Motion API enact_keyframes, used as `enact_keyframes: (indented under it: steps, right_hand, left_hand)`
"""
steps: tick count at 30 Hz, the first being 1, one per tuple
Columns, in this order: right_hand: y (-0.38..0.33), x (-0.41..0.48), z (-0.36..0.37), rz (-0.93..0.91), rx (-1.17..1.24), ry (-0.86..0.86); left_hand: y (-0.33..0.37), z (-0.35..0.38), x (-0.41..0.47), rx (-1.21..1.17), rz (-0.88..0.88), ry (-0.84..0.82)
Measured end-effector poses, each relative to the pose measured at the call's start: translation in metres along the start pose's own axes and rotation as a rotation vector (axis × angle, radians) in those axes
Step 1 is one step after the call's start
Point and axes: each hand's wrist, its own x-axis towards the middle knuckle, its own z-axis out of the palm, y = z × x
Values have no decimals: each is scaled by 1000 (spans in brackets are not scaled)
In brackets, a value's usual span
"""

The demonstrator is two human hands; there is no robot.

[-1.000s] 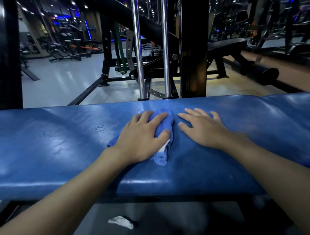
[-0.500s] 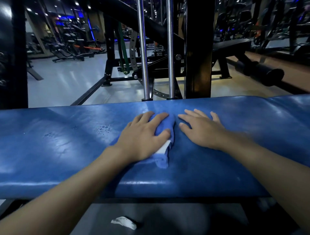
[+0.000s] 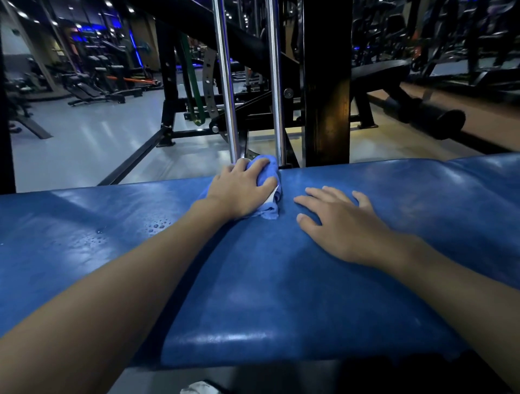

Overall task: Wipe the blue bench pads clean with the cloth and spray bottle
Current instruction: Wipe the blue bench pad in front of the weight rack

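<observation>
Cloth (image 3: 269, 173) gripped by left hand (image 3: 239, 191) on pad (image 3: 281, 281).

You are working in dim light with a cool blue cast. Small ceiling spots (image 3: 108, 3) and blue strip lights (image 3: 131, 42) glow far back on the left, and a warmer yellow patch lies on the floor (image 3: 394, 135) to the right. Soft white glare streaks the blue bench pad (image 3: 281, 295) on its left part and near edge, where droplets (image 3: 159, 225) glint. The chrome rods (image 3: 225, 84) carry bright highlights. A soft shadow sits beside your left forearm (image 3: 112, 281). The wide lens bows the pad toward the edges; the far machines are murky and soft
</observation>
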Motion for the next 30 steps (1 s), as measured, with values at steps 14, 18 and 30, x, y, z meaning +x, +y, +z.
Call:
enact_keyframes:
  steps: [14,18,30]
  right_hand:
    - [-8,-6,-7,24,-72,-23]
    - [-17,-2,-11,-13,-28,33]
    - [-32,8,11,-27,-28,0]
  left_hand:
    - [25,-35,-195,124,146,-37]
    - [24,-37,-199,55,126,-54]
    - [-14,-19,-66,-51,80,-53]
